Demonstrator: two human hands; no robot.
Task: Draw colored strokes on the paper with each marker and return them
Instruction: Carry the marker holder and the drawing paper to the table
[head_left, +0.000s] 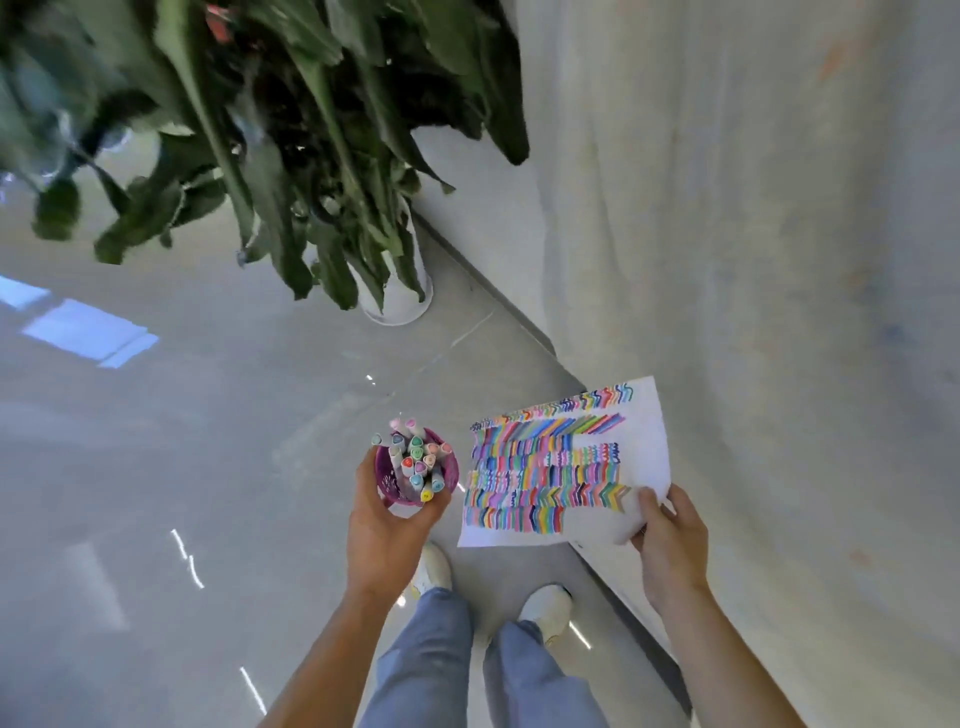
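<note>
Markers (415, 460), over a dozen by their caps but too crowded to count exactly, stand in one purple cup (387, 491) at 7 o'clock from centre. The left hand (384, 525) grips the cup from below. One paper (644, 441), filled with coloured strokes, lies at the cup's 3 o'clock. The right hand (670, 535) pinches and hides its corner.

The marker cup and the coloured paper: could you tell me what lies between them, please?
Nothing: in the head view the gap between the marker cup and the paper shows only grey floor behind.
</note>
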